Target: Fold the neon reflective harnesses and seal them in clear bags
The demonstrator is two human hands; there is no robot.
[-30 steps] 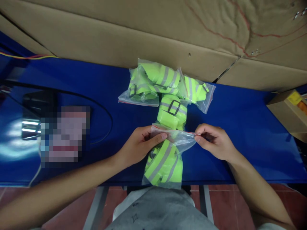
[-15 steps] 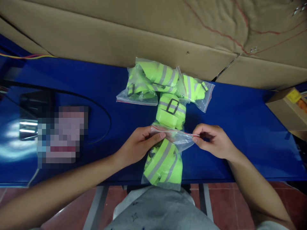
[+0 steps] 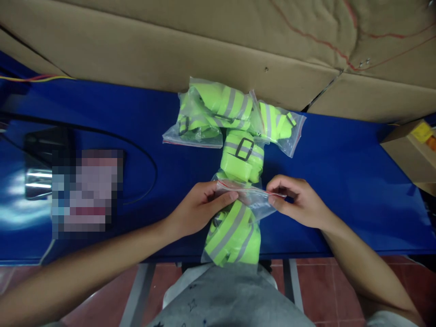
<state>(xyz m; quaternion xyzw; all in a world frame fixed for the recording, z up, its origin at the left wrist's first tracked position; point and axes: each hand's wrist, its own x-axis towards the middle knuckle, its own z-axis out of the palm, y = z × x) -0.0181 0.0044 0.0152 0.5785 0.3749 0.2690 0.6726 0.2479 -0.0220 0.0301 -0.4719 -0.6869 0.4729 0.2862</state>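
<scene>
A clear zip bag [image 3: 254,202] holding a rolled neon-yellow reflective belt [image 3: 233,234] lies at the near edge of the blue table [image 3: 340,154]. My left hand [image 3: 199,209] pinches the bag's red-lined top strip at its left end. My right hand [image 3: 298,202] pinches the same strip at its right end. Beyond the bag sits a loose rolled belt with a black buckle [image 3: 242,156]. Behind that lie two more filled zip bags, one to the left [image 3: 200,116] and one to the right [image 3: 281,127].
Brown cardboard sheets [image 3: 218,41] rise along the table's far edge. A cardboard box [image 3: 413,152] stands at the right end. At the left are a dark device with a black cable [image 3: 146,159] and a blurred-out item [image 3: 85,190]. Red floor tiles show below.
My right hand has slid a little to the left along the bag's top strip. The left hand has stayed in place.
</scene>
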